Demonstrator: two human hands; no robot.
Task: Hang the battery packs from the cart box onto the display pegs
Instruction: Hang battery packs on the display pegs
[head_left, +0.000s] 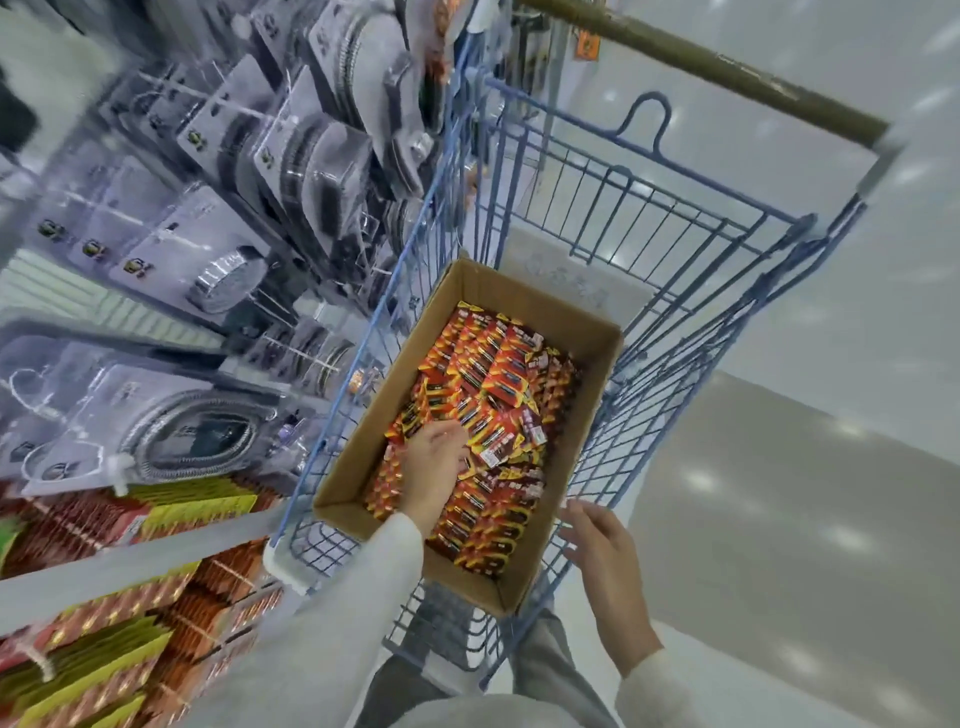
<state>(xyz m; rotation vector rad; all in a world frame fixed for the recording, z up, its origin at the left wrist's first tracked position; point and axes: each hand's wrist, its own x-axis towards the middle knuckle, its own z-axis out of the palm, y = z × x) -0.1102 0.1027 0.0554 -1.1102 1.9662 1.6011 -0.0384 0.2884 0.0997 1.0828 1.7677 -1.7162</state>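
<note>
left hand (434, 467) lies in the one cardboard box (587, 338), fingers curled on battery packs (498, 384) heaped under and beyond it, too many to count; grip unclear. right hand (602, 558), spread open and empty, hovers just right of the box

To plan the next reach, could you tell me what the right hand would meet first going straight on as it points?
Most likely the cart's blue wire side, just ahead of the right hand; the cardboard box wall lies right behind it, though depth is unclear.
</note>
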